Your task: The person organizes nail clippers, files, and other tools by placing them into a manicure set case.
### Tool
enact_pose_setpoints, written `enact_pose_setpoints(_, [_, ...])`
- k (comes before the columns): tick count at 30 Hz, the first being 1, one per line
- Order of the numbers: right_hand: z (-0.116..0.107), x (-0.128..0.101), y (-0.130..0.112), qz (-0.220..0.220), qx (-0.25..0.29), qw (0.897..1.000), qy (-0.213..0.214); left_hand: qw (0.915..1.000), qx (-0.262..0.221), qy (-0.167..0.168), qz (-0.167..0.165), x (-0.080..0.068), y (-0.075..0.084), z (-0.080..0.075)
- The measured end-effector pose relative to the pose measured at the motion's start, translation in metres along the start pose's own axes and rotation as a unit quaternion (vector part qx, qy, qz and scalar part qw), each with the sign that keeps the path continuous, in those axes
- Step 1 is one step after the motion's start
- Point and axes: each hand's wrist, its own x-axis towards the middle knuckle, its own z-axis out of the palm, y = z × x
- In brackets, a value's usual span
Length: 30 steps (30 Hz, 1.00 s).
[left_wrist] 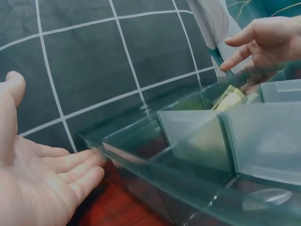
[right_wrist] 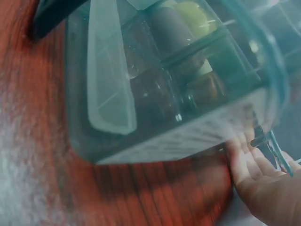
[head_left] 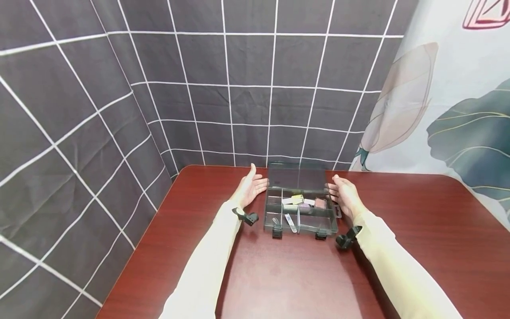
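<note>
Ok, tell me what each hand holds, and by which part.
Nothing is held. The left hand and right hand are open beside the box.

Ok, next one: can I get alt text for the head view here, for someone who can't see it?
Two open hands flank a clear compartment box on a dark red table, the left hand beside its left wall, the right hand beside its right. The lid stands open, small items lie in the compartments, and a grey checked cloth hangs behind.
</note>
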Motion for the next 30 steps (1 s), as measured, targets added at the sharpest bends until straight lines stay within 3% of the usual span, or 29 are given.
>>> enact_pose_setpoints(5, [-0.002, -0.001, -0.005, -0.022, 0.027, 0.999, -0.003, 0.9998, -0.003, -0.010, 0.015, -0.001, 0.005, 0.008])
enact_pose_setpoints(11, [0.003, -0.001, -0.013, -0.051, -0.014, 0.999, -0.009, 0.9986, 0.031, -0.020, 0.039, -0.002, 0.015, 0.016])
enact_pose_setpoints(18, [0.008, -0.005, -0.027, -0.072, -0.015, 0.997, -0.037, 0.9952, 0.048, -0.047, 0.072, -0.004, 0.026, 0.019])
enact_pose_setpoints(30, [0.005, -0.023, -0.048, -0.129, -0.117, 0.984, -0.032, 0.9817, 0.089, -0.076, 0.150, -0.021, 0.044, 0.038])
